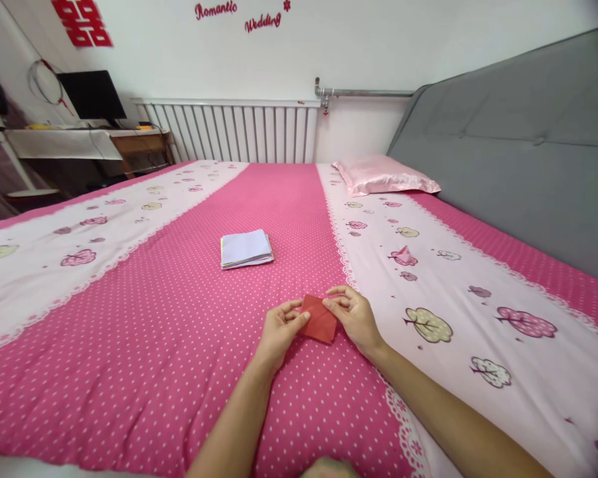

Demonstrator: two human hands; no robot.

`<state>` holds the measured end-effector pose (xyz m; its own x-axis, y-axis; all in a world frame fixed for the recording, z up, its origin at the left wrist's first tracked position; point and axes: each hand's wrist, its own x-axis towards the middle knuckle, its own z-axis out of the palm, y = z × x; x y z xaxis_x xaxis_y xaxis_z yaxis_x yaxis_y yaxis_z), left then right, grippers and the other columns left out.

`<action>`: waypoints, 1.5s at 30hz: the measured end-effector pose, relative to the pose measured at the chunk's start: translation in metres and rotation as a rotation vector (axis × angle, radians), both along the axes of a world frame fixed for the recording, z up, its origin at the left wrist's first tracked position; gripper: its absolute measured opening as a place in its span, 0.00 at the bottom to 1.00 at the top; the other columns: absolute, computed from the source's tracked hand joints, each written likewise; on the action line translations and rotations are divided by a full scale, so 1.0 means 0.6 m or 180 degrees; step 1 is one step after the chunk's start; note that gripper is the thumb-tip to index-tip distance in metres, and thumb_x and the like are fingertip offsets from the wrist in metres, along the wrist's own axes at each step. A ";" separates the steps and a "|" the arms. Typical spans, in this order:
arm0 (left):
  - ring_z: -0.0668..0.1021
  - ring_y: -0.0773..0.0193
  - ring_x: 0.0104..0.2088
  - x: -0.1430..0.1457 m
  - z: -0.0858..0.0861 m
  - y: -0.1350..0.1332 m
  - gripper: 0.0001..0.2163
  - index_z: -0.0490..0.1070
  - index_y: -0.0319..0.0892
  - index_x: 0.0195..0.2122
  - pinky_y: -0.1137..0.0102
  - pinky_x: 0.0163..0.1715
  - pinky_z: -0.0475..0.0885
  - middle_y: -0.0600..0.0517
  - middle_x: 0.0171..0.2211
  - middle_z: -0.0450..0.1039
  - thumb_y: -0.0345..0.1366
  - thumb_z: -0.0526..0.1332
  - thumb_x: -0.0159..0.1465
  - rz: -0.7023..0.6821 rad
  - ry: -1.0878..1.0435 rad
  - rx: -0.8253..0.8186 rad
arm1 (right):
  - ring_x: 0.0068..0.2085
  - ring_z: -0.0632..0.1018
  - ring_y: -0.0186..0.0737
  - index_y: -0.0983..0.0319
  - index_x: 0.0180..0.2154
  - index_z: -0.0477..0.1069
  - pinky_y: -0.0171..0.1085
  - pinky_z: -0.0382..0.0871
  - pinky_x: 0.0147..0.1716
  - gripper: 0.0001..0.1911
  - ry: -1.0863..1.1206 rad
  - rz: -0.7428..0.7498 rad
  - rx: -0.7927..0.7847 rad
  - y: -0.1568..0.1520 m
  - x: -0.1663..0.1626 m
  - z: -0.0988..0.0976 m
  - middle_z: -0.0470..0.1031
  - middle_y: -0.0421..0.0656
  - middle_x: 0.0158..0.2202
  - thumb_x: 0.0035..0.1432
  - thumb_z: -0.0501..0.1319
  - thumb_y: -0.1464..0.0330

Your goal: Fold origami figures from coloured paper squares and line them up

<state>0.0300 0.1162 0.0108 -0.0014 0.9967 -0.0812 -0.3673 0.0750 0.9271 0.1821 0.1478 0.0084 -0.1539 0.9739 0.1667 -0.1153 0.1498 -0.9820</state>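
A small folded piece of red paper (319, 322) is held between both hands just above the pink dotted bedspread (189, 318). My left hand (281, 329) pinches its left corner between thumb and fingers. At the upper right edge, my right hand (355, 315) grips the paper with thumb and index finger, the other fingers curled behind. Faint crease lines cross the paper's face. Farther off on the bed lies a stack of square paper sheets (246, 247), white on top with some coloured edges showing.
A small pink folded paper shape (403, 255) sits on the bedspread's pale printed strip. Behind it are a pink satin pillow (383, 175) and a grey headboard (523, 146). A radiator (229, 133) lines the far wall; a desk (144, 145) with a monitor (94, 96) stands far left.
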 end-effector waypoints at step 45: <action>0.66 0.72 0.16 -0.007 -0.003 -0.004 0.12 0.69 0.37 0.20 0.76 0.19 0.57 0.53 0.17 0.69 0.41 0.66 0.50 -0.0272 -0.0079 -0.0424 | 0.44 0.75 0.42 0.56 0.33 0.76 0.42 0.69 0.42 0.06 -0.1334 0.0771 0.1139 -0.002 0.032 0.006 0.75 0.44 0.42 0.52 0.61 0.69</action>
